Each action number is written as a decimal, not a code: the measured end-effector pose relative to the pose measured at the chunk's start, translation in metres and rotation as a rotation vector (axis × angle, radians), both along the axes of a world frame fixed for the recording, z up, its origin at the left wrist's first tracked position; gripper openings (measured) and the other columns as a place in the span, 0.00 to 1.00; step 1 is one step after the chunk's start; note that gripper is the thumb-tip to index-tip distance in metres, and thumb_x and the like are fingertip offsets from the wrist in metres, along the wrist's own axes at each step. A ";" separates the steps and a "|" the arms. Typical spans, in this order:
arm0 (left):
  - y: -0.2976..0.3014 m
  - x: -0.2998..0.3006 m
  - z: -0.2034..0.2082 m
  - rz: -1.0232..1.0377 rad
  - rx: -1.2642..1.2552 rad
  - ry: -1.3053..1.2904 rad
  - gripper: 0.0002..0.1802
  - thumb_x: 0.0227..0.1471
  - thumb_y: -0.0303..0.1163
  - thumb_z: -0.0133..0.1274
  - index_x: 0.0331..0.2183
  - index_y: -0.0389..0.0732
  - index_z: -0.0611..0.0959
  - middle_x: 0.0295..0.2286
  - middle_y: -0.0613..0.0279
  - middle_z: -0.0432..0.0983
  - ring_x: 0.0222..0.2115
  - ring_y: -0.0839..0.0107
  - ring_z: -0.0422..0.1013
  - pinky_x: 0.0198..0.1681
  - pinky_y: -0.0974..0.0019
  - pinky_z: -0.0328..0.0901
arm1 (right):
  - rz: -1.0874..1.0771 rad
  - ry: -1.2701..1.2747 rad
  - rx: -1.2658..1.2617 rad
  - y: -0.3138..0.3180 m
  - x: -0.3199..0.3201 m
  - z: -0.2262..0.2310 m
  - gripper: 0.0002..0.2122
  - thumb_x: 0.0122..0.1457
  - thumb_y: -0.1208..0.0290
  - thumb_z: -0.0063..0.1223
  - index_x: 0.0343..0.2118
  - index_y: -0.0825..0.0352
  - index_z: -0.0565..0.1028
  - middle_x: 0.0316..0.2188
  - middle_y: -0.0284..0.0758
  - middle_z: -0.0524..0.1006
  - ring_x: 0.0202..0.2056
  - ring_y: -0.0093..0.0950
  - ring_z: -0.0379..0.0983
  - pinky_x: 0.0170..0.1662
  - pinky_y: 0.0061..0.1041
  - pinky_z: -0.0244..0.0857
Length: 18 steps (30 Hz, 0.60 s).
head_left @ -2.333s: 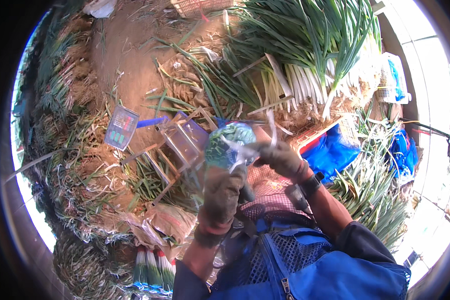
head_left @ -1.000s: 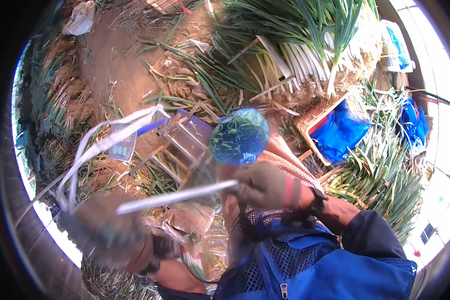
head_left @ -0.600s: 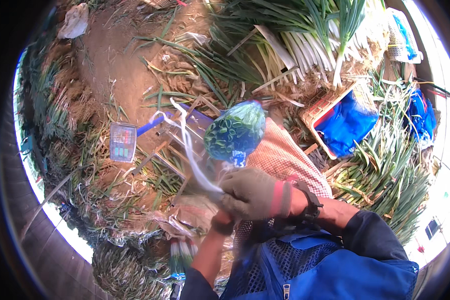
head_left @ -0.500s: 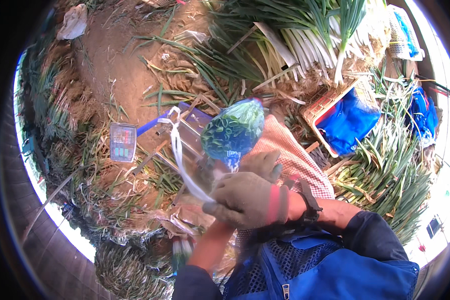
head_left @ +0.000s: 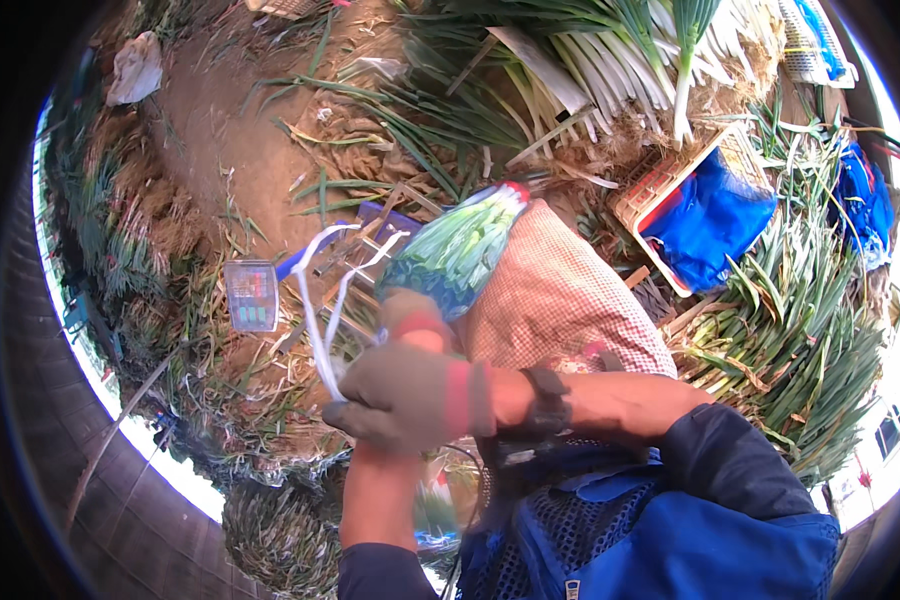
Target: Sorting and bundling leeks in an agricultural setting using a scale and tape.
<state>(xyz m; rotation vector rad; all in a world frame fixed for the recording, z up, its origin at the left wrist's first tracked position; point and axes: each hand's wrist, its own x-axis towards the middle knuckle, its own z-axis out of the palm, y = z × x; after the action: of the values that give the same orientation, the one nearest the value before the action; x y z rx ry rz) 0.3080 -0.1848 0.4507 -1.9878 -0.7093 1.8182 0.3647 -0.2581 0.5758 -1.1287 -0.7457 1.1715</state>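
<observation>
My right hand (head_left: 405, 395), in a brown glove with a red cuff, crosses over my left forearm. It is closed on a white strip (head_left: 313, 310), whose loop rises from the fingers over the scale. My left hand (head_left: 412, 312), also gloved and smeared by motion, is at the lower end of a clear plastic bag of green onions (head_left: 465, 245). Its fingers cannot be made out. The bag lies tilted against a red-checked cloth (head_left: 580, 290) over my lap, its red end pointing away from me.
A scale display (head_left: 252, 295) stands to the left on a blue frame. Long green onions (head_left: 610, 70) are heaped at the far side. An orange crate (head_left: 635, 205) with blue material sits right of the cloth. More onions (head_left: 780, 350) lie at the right.
My right hand has moved left with the white strip, whose loop has widened. My left hand has shifted left to the bag's lower end. The bag has tilted, showing more of its side.
</observation>
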 end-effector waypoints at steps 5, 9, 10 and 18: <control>0.019 -0.025 -0.001 0.080 -0.063 -0.183 0.29 0.57 0.45 0.53 0.55 0.39 0.73 0.51 0.50 0.73 0.50 0.60 0.74 0.52 0.62 0.69 | -0.123 0.337 -0.181 0.050 0.023 -0.023 0.24 0.64 0.53 0.47 0.23 0.72 0.80 0.19 0.48 0.78 0.23 0.43 0.77 0.35 0.42 0.70; 0.012 -0.030 -0.027 0.378 -0.217 -0.650 0.20 0.60 0.43 0.50 0.50 0.44 0.79 0.46 0.53 0.78 0.48 0.61 0.75 0.53 0.61 0.67 | -0.304 0.768 -0.211 0.086 0.060 -0.116 0.20 0.65 0.57 0.50 0.21 0.66 0.76 0.17 0.30 0.75 0.18 0.23 0.72 0.24 0.25 0.66; 0.006 -0.031 -0.029 0.450 -0.254 -0.752 0.19 0.60 0.42 0.49 0.49 0.45 0.81 0.45 0.54 0.79 0.48 0.62 0.75 0.53 0.61 0.66 | -0.387 0.802 -0.251 0.088 0.068 -0.140 0.19 0.65 0.58 0.50 0.21 0.65 0.75 0.17 0.29 0.73 0.18 0.23 0.70 0.24 0.26 0.65; 0.002 -0.008 -0.014 -0.100 -0.473 -0.224 0.19 0.55 0.50 0.56 0.37 0.46 0.89 0.32 0.51 0.85 0.36 0.57 0.81 0.42 0.54 0.70 | -0.751 1.347 -0.472 -0.018 0.052 -0.275 0.08 0.65 0.67 0.46 0.27 0.57 0.69 0.18 0.24 0.68 0.16 0.18 0.60 0.19 0.25 0.54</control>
<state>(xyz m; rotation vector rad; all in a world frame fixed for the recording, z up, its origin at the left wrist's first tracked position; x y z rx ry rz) 0.2997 -0.1825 0.4367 -2.5041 -0.2387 1.8469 0.4163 -0.2765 0.3007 -0.6114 0.9485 1.1343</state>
